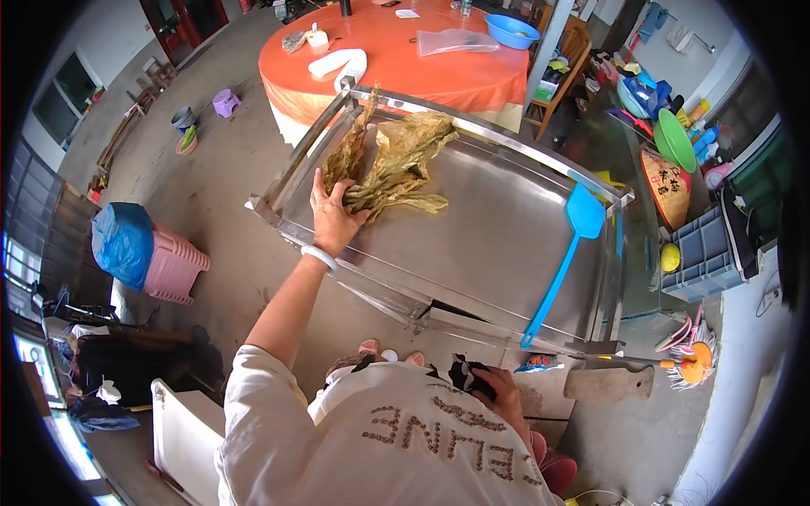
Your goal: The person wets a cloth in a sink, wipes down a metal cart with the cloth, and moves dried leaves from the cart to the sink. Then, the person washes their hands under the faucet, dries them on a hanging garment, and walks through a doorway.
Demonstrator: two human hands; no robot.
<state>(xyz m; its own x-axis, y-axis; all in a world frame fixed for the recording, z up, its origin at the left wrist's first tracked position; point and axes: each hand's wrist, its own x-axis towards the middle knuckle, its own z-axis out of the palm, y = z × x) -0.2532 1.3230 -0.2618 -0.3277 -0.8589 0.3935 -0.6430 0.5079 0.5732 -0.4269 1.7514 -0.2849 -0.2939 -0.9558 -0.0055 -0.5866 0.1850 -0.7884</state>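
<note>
Several dried yellow-brown leaves [409, 152], wrinkled and bunched, lie at the left end of a shiny metal tray table [489, 228]. My left hand [335, 221] grips their gathered near ends, thumb toward the right and fingers around the left side; what lies beneath the palm is hidden. Down by my body, my right hand [504, 395] is closed on a black cloth [469, 376] with white marks. Part of that cloth is covered by my fingers and shirt. A blue fly swatter [584, 212] rests across the tray's right end.
Beyond the tray stands a round table with an orange cover [388, 42], holding a blue basin [511, 31] and plastic bags. Pink stacked stools [175, 263] with a blue bag are at left. A grey crate [699, 253] and a mop [696, 364] are at right.
</note>
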